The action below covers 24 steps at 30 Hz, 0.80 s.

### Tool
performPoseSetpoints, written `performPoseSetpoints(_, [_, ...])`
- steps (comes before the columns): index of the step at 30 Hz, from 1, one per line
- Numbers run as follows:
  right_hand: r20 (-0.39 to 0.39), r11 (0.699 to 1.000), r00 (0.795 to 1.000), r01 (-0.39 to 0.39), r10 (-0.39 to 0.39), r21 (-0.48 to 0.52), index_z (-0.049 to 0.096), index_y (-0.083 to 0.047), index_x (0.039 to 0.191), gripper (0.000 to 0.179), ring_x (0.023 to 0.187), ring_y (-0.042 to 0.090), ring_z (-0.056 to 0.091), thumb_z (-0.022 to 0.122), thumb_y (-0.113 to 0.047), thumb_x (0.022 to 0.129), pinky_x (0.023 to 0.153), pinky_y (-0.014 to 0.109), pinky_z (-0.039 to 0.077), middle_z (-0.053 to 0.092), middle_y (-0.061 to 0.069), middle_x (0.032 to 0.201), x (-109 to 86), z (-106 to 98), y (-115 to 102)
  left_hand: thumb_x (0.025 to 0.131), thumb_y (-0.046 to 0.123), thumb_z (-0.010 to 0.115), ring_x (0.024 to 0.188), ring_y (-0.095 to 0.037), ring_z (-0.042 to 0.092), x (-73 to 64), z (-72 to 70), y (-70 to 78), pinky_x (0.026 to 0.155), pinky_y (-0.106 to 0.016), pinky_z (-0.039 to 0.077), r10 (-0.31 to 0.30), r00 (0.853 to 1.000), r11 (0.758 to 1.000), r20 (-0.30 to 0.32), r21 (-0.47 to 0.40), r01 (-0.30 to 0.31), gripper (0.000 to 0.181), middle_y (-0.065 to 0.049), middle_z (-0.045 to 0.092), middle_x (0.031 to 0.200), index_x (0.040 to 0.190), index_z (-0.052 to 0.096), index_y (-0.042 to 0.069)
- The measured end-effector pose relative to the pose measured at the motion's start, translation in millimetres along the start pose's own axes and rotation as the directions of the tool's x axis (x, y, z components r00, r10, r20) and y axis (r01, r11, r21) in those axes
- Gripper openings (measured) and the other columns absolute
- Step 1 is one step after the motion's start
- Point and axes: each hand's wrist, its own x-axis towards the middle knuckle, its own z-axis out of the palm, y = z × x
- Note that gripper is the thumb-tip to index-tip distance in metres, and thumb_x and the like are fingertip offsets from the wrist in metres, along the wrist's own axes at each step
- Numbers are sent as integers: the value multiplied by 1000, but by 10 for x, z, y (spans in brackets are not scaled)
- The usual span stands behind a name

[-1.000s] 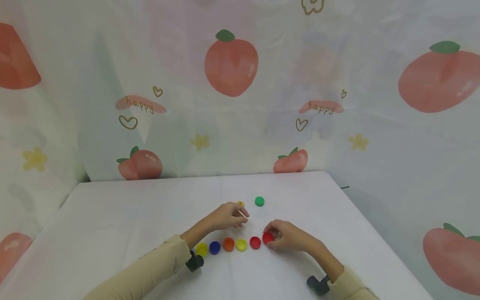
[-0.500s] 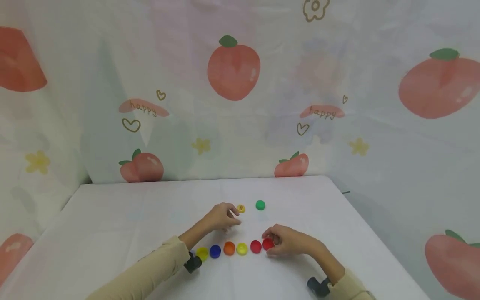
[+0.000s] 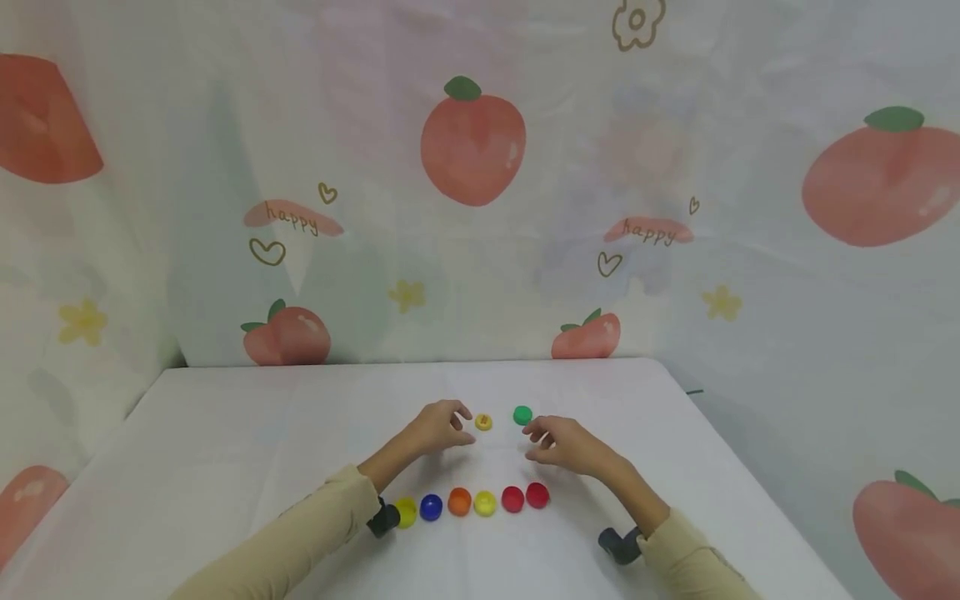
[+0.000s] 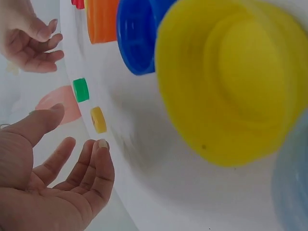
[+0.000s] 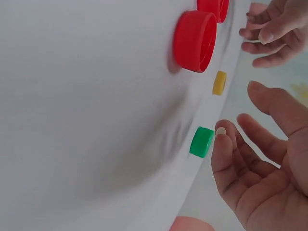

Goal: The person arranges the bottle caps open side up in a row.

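In the head view a yellow bottle cap (image 3: 483, 422) and a green bottle cap (image 3: 522, 415) lie towards the back of the table. My left hand (image 3: 437, 428) is just left of the yellow cap, thumb and fingers spread apart and holding nothing. Close in front of the green cap is my right hand (image 3: 568, 445), its fingers loosely bent with a gap to the thumb. Nearer me runs a row of caps: yellow (image 3: 406, 512), blue (image 3: 431, 507), orange (image 3: 460, 502), lighter yellow (image 3: 485, 502) and two red, the last red cap (image 3: 537, 495) at the right end.
A white cloth covers the table (image 3: 247, 450). Behind it hangs a curtain (image 3: 480, 275) printed with peaches. The left wrist view shows a pale translucent blue cap (image 4: 293, 168) beside the yellow one; the left wrist camera (image 3: 384, 518) hides that end of the row in the head view.
My right hand has let go of the end red cap and moved back towards the green cap. The left hand has drawn leftwards, uncovering the small yellow cap.
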Motion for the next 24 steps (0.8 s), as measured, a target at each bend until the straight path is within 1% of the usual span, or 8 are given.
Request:
performPoseSetpoints(4, [-25, 1000, 1000, -3, 2, -21, 61, -1, 110, 34, 84, 16, 60, 74, -13, 82, 70, 27, 52, 63, 7, 96, 173, 10, -64, 80, 19, 76, 82, -20, 59, 43, -26, -8, 70, -34, 52, -4, 1000, 1000, 18, 19, 4, 41, -8, 62, 98, 116, 60, 7])
performPoseSetpoints(8, [-18, 999, 1000, -7, 7, -39, 62, -1, 111, 34, 86, 18, 62, 74, -13, 82, 74, 30, 53, 64, 9, 98, 330, 49, -136, 80, 21, 76, 82, -20, 58, 96, -47, -35, 72, -34, 52, -22, 999, 998, 37, 56, 20, 44, -8, 61, 99, 119, 60, 9])
performPoseSetpoints(11, [-6, 998, 1000, -22, 21, -61, 62, -1, 112, 35, 88, 18, 62, 74, -15, 82, 76, 32, 53, 65, 10, 100, 425, 82, -167, 80, 21, 77, 80, -19, 57, 152, -58, -65, 72, -33, 52, -23, 999, 996, 46, 81, 19, 45, -7, 60, 97, 120, 59, 8])
performPoseSetpoints(17, [11, 994, 998, -63, 64, -94, 63, -2, 112, 36, 83, 17, 59, 75, -16, 81, 76, 32, 53, 64, 6, 95, 553, 136, -178, 80, 22, 76, 76, -17, 56, 250, -47, -95, 70, -30, 52, -19, 998, 993, 65, 119, 12, 46, -4, 59, 90, 120, 59, 8])
performPoseSetpoints(24, [16, 987, 999, -31, 34, -155, 64, 0, 110, 33, 79, 15, 58, 74, -13, 82, 74, 29, 52, 64, 4, 89, 687, 189, -188, 81, 19, 75, 76, -16, 56, 320, -24, -49, 69, -30, 51, -7, 996, 992, 85, 126, -4, 40, -4, 60, 89, 116, 61, 6])
